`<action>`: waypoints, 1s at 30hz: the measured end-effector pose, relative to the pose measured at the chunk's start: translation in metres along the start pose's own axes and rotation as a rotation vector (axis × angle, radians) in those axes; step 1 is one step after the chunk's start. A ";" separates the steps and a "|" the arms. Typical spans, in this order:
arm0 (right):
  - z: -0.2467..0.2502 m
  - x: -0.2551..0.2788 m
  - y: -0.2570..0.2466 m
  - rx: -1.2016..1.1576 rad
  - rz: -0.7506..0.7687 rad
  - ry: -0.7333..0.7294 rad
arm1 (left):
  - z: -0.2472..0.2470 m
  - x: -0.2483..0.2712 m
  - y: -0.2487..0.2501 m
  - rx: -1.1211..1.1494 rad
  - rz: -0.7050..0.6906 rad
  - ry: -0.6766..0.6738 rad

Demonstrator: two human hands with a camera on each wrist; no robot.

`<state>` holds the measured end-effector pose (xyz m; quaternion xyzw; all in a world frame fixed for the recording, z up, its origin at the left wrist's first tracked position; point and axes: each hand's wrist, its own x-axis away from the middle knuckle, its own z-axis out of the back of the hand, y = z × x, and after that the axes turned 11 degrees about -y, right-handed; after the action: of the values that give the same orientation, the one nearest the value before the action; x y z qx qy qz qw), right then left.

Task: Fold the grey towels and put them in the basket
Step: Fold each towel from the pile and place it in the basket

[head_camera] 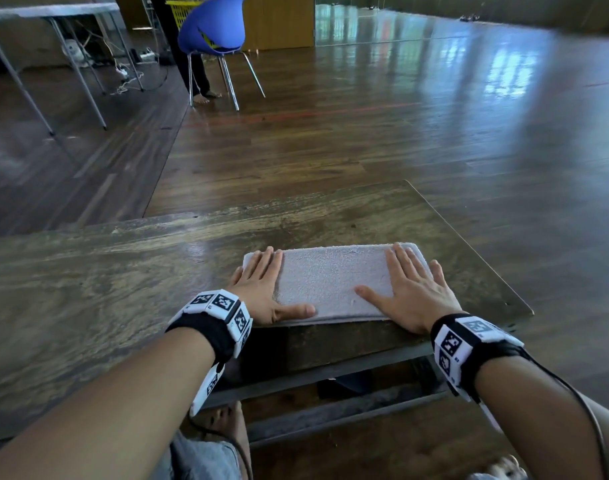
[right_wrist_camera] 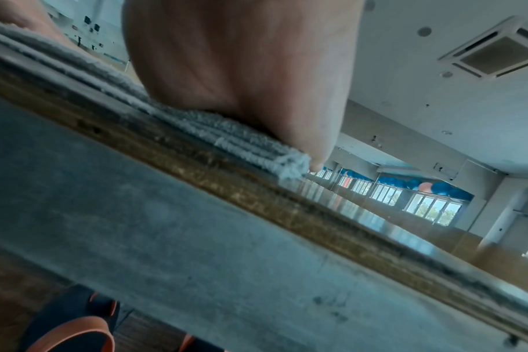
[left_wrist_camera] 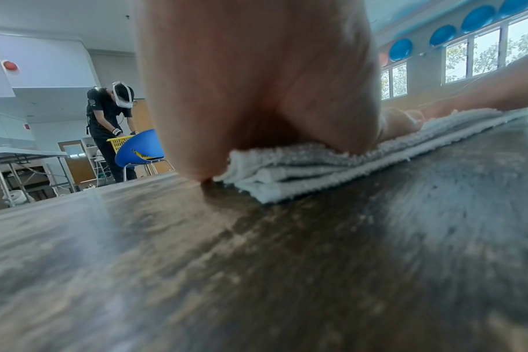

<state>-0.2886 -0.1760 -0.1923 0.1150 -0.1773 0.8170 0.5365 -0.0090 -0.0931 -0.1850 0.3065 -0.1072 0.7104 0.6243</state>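
A grey towel [head_camera: 330, 282], folded into a long flat rectangle, lies near the front right corner of the wooden table [head_camera: 105, 271]. My left hand [head_camera: 261, 289] lies flat on its left end with straight fingers and the thumb along the near edge. My right hand [head_camera: 410, 289] presses flat on the right end. The left wrist view shows the towel's stacked layers [left_wrist_camera: 286, 173] under my palm [left_wrist_camera: 256, 83]. In the right wrist view the folded edge [right_wrist_camera: 241, 140] sits close to the table's front edge under my palm [right_wrist_camera: 241, 59]. A yellow basket [head_camera: 182, 12] stands far off behind a blue chair.
A blue chair [head_camera: 213, 29] stands on the wooden floor beyond the table, and another person [left_wrist_camera: 112, 123] bends over the yellow basket [left_wrist_camera: 119, 143] there. A folding table [head_camera: 47, 12] stands at the far left. The table's right edge [head_camera: 469, 244] is near my right hand.
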 end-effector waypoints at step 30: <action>0.003 0.054 -0.007 -0.101 0.228 -0.170 | 0.017 0.050 0.039 0.080 -0.236 -0.048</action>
<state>-0.3033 -0.1294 -0.1679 0.1358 -0.2750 0.8499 0.4284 -0.0426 -0.0689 -0.1344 0.3589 -0.0570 0.6282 0.6880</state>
